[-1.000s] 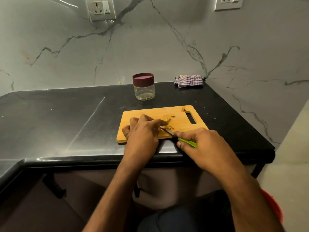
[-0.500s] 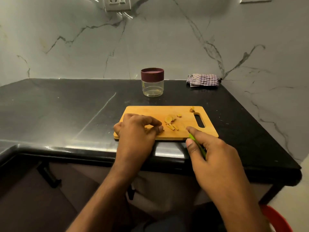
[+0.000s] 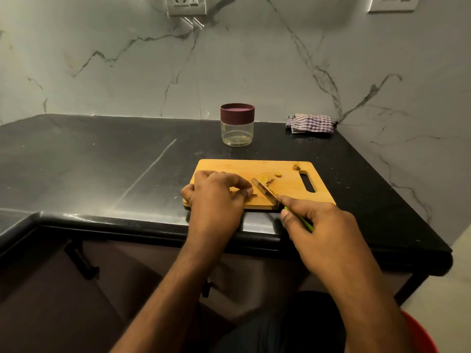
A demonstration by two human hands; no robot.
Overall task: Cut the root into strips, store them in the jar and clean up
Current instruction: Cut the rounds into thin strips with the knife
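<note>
Left hand point(image 3: 216, 197), fingers curled, pins what looks like a root piece point(image 3: 251, 197) on the cutting board point(image 3: 285, 192) at the counter's front edge. Right hand point(image 3: 321, 225) grips the green-handled knife point(image 3: 267, 193), blade angled beside root slices point(image 3: 263, 178). Lidded jar point(image 3: 237, 124) stands behind the board, nr back edge.

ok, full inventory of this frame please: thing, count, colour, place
cutting board: 1, light wood with a handle slot, near the front edge of the counter
root pieces: several, yellow-orange slices and bits, on the board; exact count unclear
knife: 1, steel blade, green handle, blade over the board
jar: 1, clear with a maroon lid on, behind the board
cloth: 1, purple-white check, bunched at the back right corner
counter: 1, black, glossy
wall sockets: 2, white, on the marble wall
red container: 1, partly seen, bottom right on the floor
left hand: 1, fingers curled on the board by the pieces
right hand: 1, grips the knife handle
</note>
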